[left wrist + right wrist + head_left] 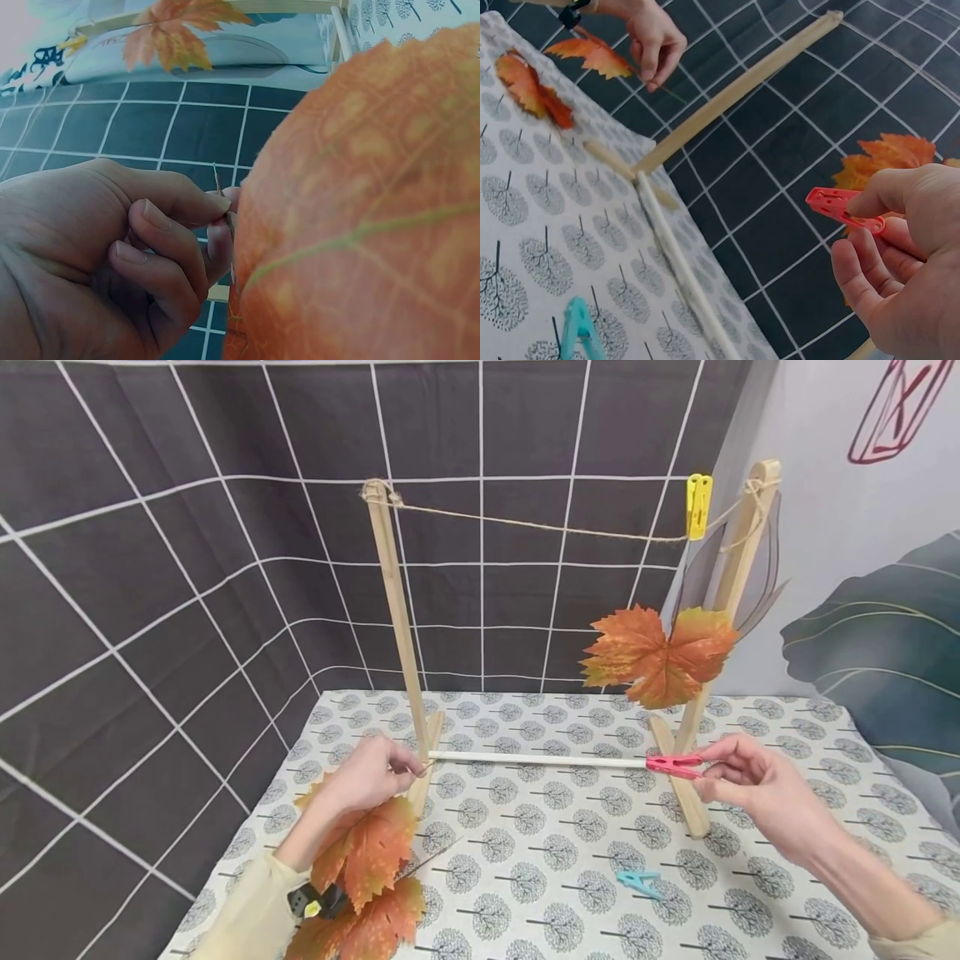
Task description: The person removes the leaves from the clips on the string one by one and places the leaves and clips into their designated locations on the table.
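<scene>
My left hand (378, 770) pinches the thin stem of an orange artificial maple leaf (367, 843); in the left wrist view the leaf (375, 202) fills the right side, close to the fingers. Between thumb and fingers of my right hand (757, 785) is a red clothespin (672, 765), gripped by its handle end. A yellow clothespin (698, 507) on the twine (525, 522) holds another maple leaf (660, 656) by its stem, near the right post. Both hands are below the twine, in front of the wooden stand.
Two wooden posts (397, 610) stand joined low by a white rod (540, 760). A blue clothespin (639, 883) lies on the tree-patterned tablecloth (525, 893). Another maple leaf (532, 90) lies on the cloth at the left. A dark gridded backdrop (525, 427) hangs behind.
</scene>
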